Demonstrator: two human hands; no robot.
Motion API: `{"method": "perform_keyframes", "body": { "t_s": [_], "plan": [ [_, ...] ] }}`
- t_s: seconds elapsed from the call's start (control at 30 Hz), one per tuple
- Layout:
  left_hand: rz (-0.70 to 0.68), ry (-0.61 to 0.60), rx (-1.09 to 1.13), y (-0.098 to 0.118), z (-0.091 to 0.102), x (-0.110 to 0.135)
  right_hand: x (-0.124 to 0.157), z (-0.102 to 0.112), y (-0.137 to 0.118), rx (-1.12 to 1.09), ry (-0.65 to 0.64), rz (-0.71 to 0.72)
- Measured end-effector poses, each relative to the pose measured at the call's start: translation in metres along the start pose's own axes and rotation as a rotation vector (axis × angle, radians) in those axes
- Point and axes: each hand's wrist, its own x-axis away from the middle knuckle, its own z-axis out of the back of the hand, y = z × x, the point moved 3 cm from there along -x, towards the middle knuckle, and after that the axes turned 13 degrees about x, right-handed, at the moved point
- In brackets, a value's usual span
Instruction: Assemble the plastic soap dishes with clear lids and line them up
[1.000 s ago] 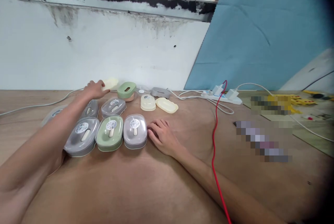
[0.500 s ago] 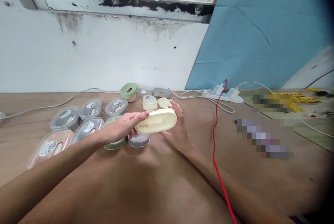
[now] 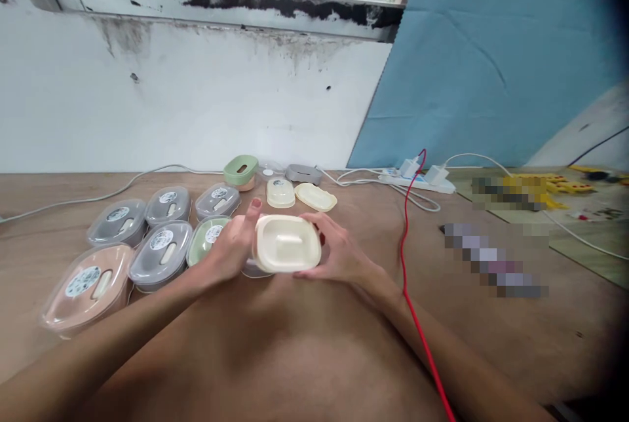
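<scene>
My left hand [image 3: 230, 242] and my right hand [image 3: 341, 248] grip a cream plastic soap box [image 3: 289, 245] by its two ends, above the table. Its hollow inside faces me, and the left thumb sticks up at the rim. Some of my fingers are hidden behind it. Just left of my left hand stands a green soap box [image 3: 202, 242] with a clear lid. Another box is mostly covered by the held one. Beyond my hands lie a flat cream piece [image 3: 317, 197] and a small cream box [image 3: 281, 192] with a round sticker.
Several grey lidded boxes [image 3: 161, 255] and a pink one [image 3: 88, 291] stand at left. A green tray [image 3: 240, 170], a clear lid [image 3: 269, 169] and a grey piece [image 3: 303, 174] sit near the wall. A red cable [image 3: 403, 258] runs from the power strip [image 3: 417, 181] past my right arm.
The cream soap box has been tilted so its inside now faces me, and it has come slightly lower. My right hand has moved down to its right end. The view shifted slightly.
</scene>
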Motion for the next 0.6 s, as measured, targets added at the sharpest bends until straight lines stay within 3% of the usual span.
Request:
{"method": "perform_keyframes", "body": {
  "t_s": [0.1, 0.17, 0.3, 0.47, 0.6],
  "plan": [
    [-0.204, 0.045, -0.240, -0.003, -0.008, 0.004, 0.000, 0.005, 0.020, 0.037, 0.133, -0.132],
    [-0.314, -0.016, -0.422, -0.013, -0.016, 0.010, -0.001, 0.009, 0.030, 0.078, 0.163, -0.233],
    [-0.478, -0.097, -0.709, -0.035, -0.023, 0.020, -0.001, 0.007, 0.037, 0.218, 0.025, -0.390],
    [-0.488, -0.103, -0.792, -0.041, -0.007, 0.016, 0.003, -0.008, 0.032, 0.290, -0.085, -0.428],
    [-0.466, -0.022, -0.861, -0.044, 0.001, 0.009, 0.005, -0.016, 0.024, 0.296, -0.155, -0.460]
  ]
}}
